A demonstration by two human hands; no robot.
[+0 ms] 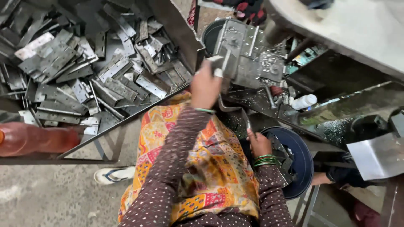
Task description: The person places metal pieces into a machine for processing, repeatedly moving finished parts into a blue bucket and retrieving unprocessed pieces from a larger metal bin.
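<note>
My left hand is raised to the grey metal press machine and grips a flat metal hinge piece at its front. My right hand, with green bangles at the wrist, holds a thin dark metal rod that points up toward the machine. Just right of that hand stands a round dark blue tub with dark metal parts inside. A large pile of grey metal hinge plates fills a tray to the left.
An orange-red plastic bottle lies at the left edge. A white bottle lies on the machine bed amid metal shavings. A sandalled foot rests on the concrete floor. A bent steel sheet is at the right.
</note>
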